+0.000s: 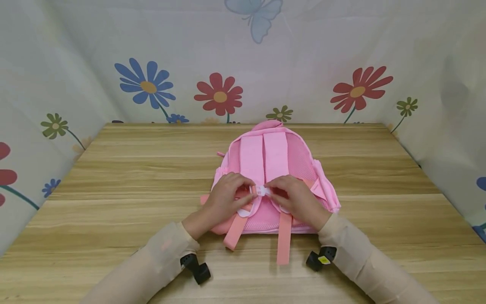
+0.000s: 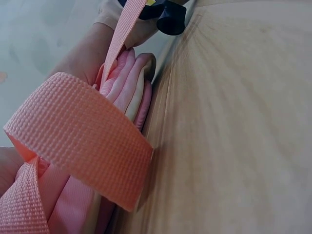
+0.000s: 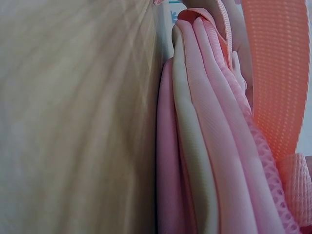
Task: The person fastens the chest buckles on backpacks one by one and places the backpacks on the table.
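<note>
A pink backpack [image 1: 300, 160] lies on the table with its shoulder straps [image 1: 252, 156] facing up. Over the middle of those straps is a white plastic buckle [image 1: 261, 191], its two halves together. My left hand [image 1: 227, 195] pinches the buckle's left end, by the orange webbing, between thumb and fingers. At the other end, my right hand [image 1: 295, 196] pinches the white tip the same way. Orange strap tails [image 1: 284, 242] hang over the bag's near edge. In the left wrist view a looped orange tail [image 2: 83, 136] hides most of the hand.
The wood-grain table [image 1: 133, 169] runs back to a pale cloth backdrop [image 1: 303, 55] printed with flowers. Small black wrist cameras [image 1: 199, 270] sit under both forearms, close above the tabletop. In the right wrist view the bag's layered side [image 3: 209, 122] rests along the table.
</note>
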`<state>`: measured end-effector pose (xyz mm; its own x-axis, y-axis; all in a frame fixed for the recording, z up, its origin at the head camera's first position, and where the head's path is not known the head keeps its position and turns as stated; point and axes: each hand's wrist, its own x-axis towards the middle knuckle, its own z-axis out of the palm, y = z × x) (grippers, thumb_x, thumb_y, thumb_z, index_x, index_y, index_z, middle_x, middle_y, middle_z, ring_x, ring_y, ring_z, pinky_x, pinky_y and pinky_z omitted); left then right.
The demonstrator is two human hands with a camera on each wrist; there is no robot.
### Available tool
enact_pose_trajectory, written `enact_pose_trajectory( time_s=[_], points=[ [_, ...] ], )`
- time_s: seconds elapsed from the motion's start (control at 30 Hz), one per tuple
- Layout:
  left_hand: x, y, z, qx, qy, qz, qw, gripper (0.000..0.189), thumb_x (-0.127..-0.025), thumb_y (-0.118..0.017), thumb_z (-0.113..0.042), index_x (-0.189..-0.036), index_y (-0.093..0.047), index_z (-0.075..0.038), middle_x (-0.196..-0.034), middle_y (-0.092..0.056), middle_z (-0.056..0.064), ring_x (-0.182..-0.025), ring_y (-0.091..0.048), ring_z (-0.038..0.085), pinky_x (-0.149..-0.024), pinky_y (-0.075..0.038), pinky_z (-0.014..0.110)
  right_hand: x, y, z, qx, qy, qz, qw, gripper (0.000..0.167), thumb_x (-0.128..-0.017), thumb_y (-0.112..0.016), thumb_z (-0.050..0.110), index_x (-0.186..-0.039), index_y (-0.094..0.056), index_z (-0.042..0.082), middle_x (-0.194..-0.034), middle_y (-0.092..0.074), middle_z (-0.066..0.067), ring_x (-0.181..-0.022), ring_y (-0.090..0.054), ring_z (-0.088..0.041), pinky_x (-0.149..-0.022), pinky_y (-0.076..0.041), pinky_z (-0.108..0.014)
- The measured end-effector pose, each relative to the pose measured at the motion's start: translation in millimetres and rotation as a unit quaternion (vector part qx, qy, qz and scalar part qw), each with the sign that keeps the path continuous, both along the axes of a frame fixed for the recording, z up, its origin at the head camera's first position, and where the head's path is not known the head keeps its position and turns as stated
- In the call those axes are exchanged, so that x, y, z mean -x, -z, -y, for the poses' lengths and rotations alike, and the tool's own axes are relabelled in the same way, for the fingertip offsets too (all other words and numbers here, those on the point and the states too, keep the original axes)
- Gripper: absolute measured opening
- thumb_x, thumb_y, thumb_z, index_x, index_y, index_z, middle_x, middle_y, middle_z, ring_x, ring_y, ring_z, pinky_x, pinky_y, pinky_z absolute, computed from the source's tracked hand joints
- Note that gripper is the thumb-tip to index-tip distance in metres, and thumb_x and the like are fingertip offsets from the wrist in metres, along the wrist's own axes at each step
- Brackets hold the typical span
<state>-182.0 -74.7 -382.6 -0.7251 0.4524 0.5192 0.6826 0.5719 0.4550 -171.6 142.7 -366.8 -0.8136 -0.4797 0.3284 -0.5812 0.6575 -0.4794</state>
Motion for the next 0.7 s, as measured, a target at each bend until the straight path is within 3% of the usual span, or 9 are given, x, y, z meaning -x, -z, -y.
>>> enact_pose_trajectory(
  time_s=[0.7],
  points=[
    [-1.1,0.4,-2.1,-0.007,-0.004,0.021,0.9998,0.021,-0.079,-0.078,-0.016,-0.097,-0.071,-0.008,-0.09,-0.07,0.003,-0.085,-0.058,0.017,-0.076,-0.047,0.031,-1.0,3.0,0.1,0.011,-0.01,-0.01,0.9998,0.028,-0.084,-0.072,0.006,-0.111,-0.07,0.005,-0.107,-0.071,-0.009,-0.104,-0.065,-0.024,-0.09,-0.053,-0.04]
  ],
)
